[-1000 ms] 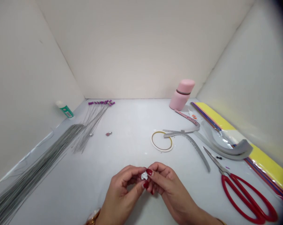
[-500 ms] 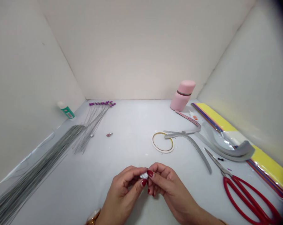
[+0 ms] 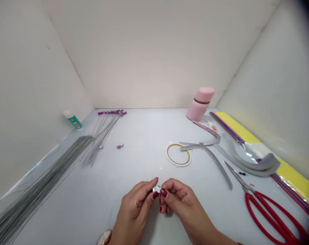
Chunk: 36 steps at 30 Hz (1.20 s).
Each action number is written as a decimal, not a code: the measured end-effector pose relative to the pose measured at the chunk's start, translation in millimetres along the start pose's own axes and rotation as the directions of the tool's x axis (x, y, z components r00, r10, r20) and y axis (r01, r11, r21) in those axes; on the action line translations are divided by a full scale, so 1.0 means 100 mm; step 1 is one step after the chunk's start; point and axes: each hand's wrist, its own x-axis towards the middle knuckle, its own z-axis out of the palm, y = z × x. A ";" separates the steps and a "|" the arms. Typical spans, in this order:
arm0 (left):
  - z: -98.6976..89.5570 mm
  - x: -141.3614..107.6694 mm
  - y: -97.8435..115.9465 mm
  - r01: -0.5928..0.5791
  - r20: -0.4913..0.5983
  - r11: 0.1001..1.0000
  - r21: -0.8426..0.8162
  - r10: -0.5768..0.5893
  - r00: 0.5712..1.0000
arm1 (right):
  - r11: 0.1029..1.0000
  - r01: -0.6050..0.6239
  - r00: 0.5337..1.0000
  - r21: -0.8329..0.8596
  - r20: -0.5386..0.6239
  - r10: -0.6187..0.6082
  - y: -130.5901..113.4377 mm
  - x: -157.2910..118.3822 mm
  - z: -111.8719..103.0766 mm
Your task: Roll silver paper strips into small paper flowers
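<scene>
Between the fingertips of both hands sits a small silvery piece that looks like crumpled foil (image 3: 157,189). My left hand (image 3: 137,206) pinches it between thumb and index finger. From the other side, my right hand (image 3: 178,200) grips its edge with thumb and fingertips, the remaining fingers curled in. Beyond the hands lies a thin ring of white tape (image 3: 178,165). A small silver and reddish piece (image 3: 120,146) rests on the table farther left.
Grey wires (image 3: 52,173) and purple-tipped stems (image 3: 112,113) lie left, near a green-and-white tube (image 3: 74,120). Grey strips (image 3: 213,158), red-handled scissors (image 3: 266,211), coloured sheets (image 3: 292,173) and a pink bottle (image 3: 199,105) occupy the right.
My left index finger has lifted off the top of the foil piece, so more of it shows. Both hands stay close together in the same place.
</scene>
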 end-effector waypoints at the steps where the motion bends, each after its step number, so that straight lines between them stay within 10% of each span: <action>1: 0.00 0.00 0.01 0.000 -0.004 1.000 -0.005 0.000 1.000 | 1.000 0.005 1.000 -0.014 -0.004 -0.005 0.00 -0.01 0.00; 9: -0.02 0.01 0.03 -0.010 0.028 0.998 -0.058 0.012 1.000 | 1.000 -0.012 1.000 0.010 0.019 0.012 -0.01 -0.01 0.02; 16: 0.02 0.00 0.01 0.166 -0.088 0.941 -0.294 -0.200 0.976 | 0.999 -0.039 0.999 0.031 0.017 0.038 0.02 0.00 0.03; 36: 0.20 0.05 0.00 0.348 -0.226 0.693 -0.632 -0.594 0.772 | 0.998 0.032 0.999 -0.055 0.020 -0.031 0.10 0.07 0.03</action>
